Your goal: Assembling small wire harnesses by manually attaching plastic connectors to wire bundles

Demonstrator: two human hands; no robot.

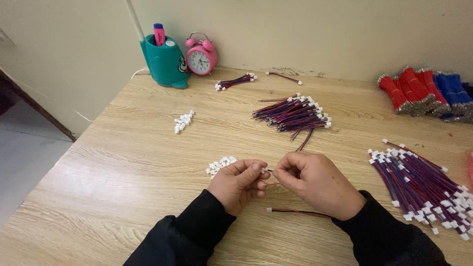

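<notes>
- Left hand (240, 183) pinches a small white connector (264, 170) at its fingertips, above the wooden table (128, 167).
- Right hand (315, 182) pinches the red-and-blue wire (271, 184) meeting the connector.
- Loose white connectors (220, 164) lie just beside the left hand.
- Finished wire bundle (423, 180) right.

On the table (123, 167): connector heap (220, 164) left of the hands, wire bundle (293, 114) behind them, clock (200, 55) at the far edge.

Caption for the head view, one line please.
Left hand and right hand pinch a small white connector above a wooden table strewn with wire bundles.
</notes>
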